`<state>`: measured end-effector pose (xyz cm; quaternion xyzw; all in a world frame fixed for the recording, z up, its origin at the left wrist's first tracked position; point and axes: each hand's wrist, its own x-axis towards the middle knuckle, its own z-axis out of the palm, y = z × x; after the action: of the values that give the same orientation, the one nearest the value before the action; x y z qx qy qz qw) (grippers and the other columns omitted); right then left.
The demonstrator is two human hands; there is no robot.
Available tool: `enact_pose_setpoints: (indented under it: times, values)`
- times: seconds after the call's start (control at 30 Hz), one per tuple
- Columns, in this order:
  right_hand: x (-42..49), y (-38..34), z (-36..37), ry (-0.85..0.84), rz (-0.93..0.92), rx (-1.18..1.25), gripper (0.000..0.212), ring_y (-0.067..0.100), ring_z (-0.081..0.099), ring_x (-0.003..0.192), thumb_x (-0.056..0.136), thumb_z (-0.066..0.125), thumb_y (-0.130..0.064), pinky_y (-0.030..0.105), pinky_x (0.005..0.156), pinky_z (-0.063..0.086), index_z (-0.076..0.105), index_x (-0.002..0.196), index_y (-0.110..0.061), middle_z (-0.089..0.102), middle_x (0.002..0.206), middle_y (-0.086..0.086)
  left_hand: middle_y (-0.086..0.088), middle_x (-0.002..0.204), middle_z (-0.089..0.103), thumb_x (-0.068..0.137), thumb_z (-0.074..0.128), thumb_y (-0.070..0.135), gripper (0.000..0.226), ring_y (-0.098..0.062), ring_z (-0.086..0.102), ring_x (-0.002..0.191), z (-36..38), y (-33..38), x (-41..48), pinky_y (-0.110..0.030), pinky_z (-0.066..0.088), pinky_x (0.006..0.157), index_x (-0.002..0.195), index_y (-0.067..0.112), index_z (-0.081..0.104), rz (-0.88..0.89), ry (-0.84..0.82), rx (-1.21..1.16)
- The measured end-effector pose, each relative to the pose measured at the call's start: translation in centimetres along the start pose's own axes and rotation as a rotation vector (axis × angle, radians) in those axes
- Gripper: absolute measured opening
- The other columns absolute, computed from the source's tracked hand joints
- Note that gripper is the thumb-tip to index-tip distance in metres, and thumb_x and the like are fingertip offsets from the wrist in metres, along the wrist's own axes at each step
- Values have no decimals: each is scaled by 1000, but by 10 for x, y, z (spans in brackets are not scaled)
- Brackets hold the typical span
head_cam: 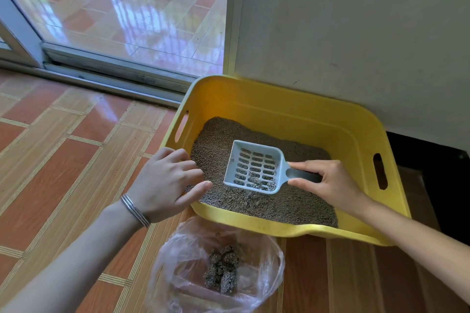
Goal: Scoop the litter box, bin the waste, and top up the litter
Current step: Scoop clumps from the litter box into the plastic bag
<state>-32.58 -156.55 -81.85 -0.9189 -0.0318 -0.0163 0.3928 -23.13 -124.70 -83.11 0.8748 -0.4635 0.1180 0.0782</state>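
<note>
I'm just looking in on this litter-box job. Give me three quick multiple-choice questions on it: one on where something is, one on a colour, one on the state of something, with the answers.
1. Where does the clear plastic bag lie?
A. On the floor in front of the litter box
B. Inside the litter box
C. Hung on the door frame

2. What colour is the litter box?
A. Blue
B. Yellow
C. Green

3. What is the right hand doing?
A. Hanging idle
B. Pressing flat on the wall
C. Holding the scoop by its handle

Answers:
1. A, the bag sits on the tiles at the box's near edge, with dark clumps inside.
2. B, its walls and rim are yellow.
3. C, thumb and fingers pinch the handle, with the scoop over the litter; the left hand rests at the box's rim.
</note>
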Motion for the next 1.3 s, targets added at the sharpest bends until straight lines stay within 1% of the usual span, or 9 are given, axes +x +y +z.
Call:
enact_pose_setpoints:
  times: [0.13,0.23,0.43,0.6,0.77,0.93,1.07,1.17,1.3]
  values:
    - [-3,-3,0,-15,16,26,37,0,64,81,71,69,-37,14,64,47,65,107,-27,68,92,-16,12,69,58,98,13,54,62,-15,55,81,1,-1,-1,-34,38,78,71,27,62,2,-24,0]
    - [-2,6,-6,-37,145,2,35,-13,59,85,75,73,-29,5,70,43,66,109,-23,66,98,-15,13,69,58,98,13,54,62,-14,55,81,0,-3,-1,-34,37,78,71,27,62,11,-39,-19]
    - [0,37,-21,-85,381,-278,34,2,61,77,83,66,-35,29,70,50,66,114,-22,68,97,-11,9,75,62,96,8,59,70,-16,55,85,1,-32,32,-35,40,79,74,22,64,25,-100,-181]
    - [16,40,-36,-183,424,-613,31,4,49,49,89,57,-40,21,45,33,62,117,-27,63,72,-14,5,78,66,93,13,62,69,-22,58,93,11,-47,57,-37,38,97,75,20,65,-6,-74,-118]
    - [29,46,-49,-280,461,-856,27,2,51,54,90,54,-38,19,46,39,65,110,-23,56,69,-14,5,86,68,93,24,58,60,-20,57,99,9,-46,45,-35,38,92,83,21,70,-33,-52,-142]
    - [52,58,-46,-321,542,-711,29,5,50,54,89,57,-34,19,47,37,63,113,-19,59,77,-10,7,84,67,86,40,47,38,-21,56,101,11,-39,37,-42,42,95,81,23,69,-43,-61,-119]
    - [81,63,-27,-323,468,-491,31,4,52,64,86,63,-23,18,58,42,63,115,-13,67,99,0,11,85,66,85,44,43,31,-16,54,101,12,-37,37,-36,35,98,81,25,69,-70,-19,-185]
    - [107,60,-2,-323,415,-441,29,12,58,76,85,64,-22,29,77,50,65,110,-9,68,104,5,14,85,65,86,46,40,27,-13,54,100,11,-37,35,-36,35,98,82,26,69,-74,8,-278]
    - [137,54,21,-350,331,-403,29,13,61,77,83,65,-24,31,76,51,66,109,-10,68,102,2,18,86,64,86,47,39,24,-10,55,100,8,-34,34,-38,35,98,83,29,69,-83,18,-353]
